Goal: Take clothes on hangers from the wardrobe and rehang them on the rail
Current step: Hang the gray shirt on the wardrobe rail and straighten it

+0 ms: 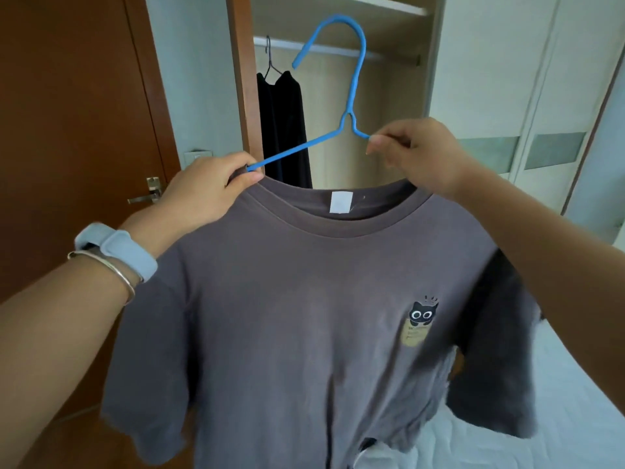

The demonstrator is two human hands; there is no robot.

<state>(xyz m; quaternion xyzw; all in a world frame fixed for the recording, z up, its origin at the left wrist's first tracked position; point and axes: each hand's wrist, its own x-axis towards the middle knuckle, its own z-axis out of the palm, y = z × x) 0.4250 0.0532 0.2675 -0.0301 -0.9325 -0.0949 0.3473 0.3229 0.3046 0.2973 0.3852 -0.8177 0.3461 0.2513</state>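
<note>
A grey T-shirt (297,299) with a small cat print hangs in front of me on a blue hanger (353,86). My left hand (209,187) pinches the hanger's left arm together with the shirt's collar. My right hand (419,154) grips the hanger's right arm at the other side of the collar. The hook points up, below and in front of the wardrobe rail (338,50), not touching it. A black garment (284,130) hangs on a dark hanger at the rail's left end.
The open wardrobe has a shelf (389,5) above the rail and a wooden side panel (241,79). A brown door (67,113) with a metal handle stands at the left. White closet doors (507,79) are to the right. A white bed (575,401) lies lower right.
</note>
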